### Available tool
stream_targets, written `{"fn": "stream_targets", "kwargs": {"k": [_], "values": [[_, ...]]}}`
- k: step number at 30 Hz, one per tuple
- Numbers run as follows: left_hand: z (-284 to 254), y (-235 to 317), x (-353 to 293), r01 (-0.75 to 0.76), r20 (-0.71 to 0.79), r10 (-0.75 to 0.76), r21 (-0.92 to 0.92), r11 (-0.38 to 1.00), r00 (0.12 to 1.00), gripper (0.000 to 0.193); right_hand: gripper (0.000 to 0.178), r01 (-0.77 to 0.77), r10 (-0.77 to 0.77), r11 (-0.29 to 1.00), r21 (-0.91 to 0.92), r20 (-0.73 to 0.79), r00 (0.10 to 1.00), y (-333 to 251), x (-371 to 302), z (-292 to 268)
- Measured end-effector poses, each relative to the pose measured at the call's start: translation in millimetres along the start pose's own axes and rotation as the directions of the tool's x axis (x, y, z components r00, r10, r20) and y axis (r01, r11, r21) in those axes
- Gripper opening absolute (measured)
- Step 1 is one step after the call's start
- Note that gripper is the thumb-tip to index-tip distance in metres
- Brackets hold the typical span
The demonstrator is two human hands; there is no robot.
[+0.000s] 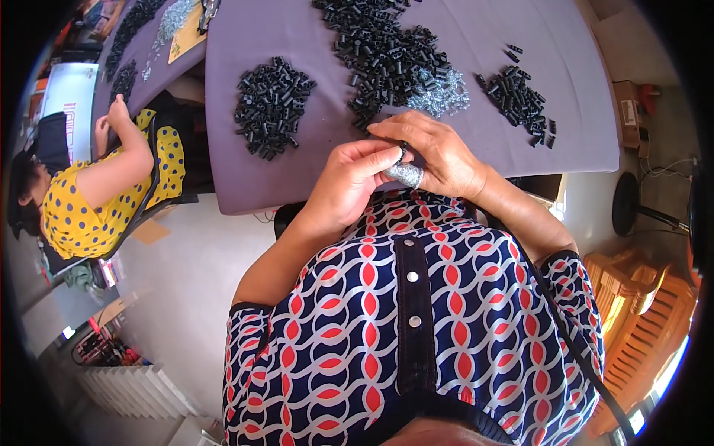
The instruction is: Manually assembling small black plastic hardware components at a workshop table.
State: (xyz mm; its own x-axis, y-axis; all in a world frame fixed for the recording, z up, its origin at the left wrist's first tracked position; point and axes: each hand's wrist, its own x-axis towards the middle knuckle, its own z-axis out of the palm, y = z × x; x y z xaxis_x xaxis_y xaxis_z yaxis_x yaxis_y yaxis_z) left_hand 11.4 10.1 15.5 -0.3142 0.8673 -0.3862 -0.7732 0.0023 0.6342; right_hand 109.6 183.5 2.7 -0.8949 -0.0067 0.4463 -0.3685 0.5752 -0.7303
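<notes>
My left hand and my right hand meet at the table's near edge, close to my body. Both are closed, fingertips together around a small black part, mostly hidden by the fingers. A silvery grey wrap covers what looks like my right thumb. Just beyond my hands spreads a large heap of small black cylindrical plastic pieces. Small clear, shiny pieces lie against its right side. A separate pile of black pieces sits to the left, and a smaller black pile lies to the right.
A purple-grey cloth covers the table. At the left, another person in a yellow dotted top works at a neighbouring table with similar black pieces. Wooden slatted furniture stands at the lower right, near a round black base and cardboard boxes.
</notes>
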Motion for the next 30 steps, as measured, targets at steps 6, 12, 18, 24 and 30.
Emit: {"fn": "stream_targets", "kwargs": {"k": [6, 12, 18, 24, 30], "values": [[0, -2, 1, 0.010, -0.006, -0.010, 0.022, 1.000, 1.000, 0.022, 0.049, 0.010, -0.010, 1.000, -0.016, 0.005, 1.000, 0, 1, -1], [-1, 1, -2, 0.117, -0.002, -0.119, 0.183, 0.976, 0.993, 0.025, 0.048, 0.037, -0.035, 0.996, -0.076, 0.025, 0.999, -2, -4, 1], [-9, -17, 1, 0.109, 0.047, -0.108, -0.007, 0.994, 0.993, 0.024, 0.046, 0.068, -0.060, 0.984, -0.165, 0.049, 0.997, -3, -11, 4], [-5, -7, -2, -0.079, 0.026, 0.080, 0.616, 0.784, 0.996, 0.024, 0.048, 0.059, -0.049, 0.944, -0.323, 0.039, 0.998, -5, -13, -10], [-46, 34, -14, -0.263, 0.074, 0.734, 0.954, 0.146, 0.675, 0.015, 0.054, -0.393, 0.197, 0.629, -0.670, -0.352, 0.915, 26, -51, -61]]}}
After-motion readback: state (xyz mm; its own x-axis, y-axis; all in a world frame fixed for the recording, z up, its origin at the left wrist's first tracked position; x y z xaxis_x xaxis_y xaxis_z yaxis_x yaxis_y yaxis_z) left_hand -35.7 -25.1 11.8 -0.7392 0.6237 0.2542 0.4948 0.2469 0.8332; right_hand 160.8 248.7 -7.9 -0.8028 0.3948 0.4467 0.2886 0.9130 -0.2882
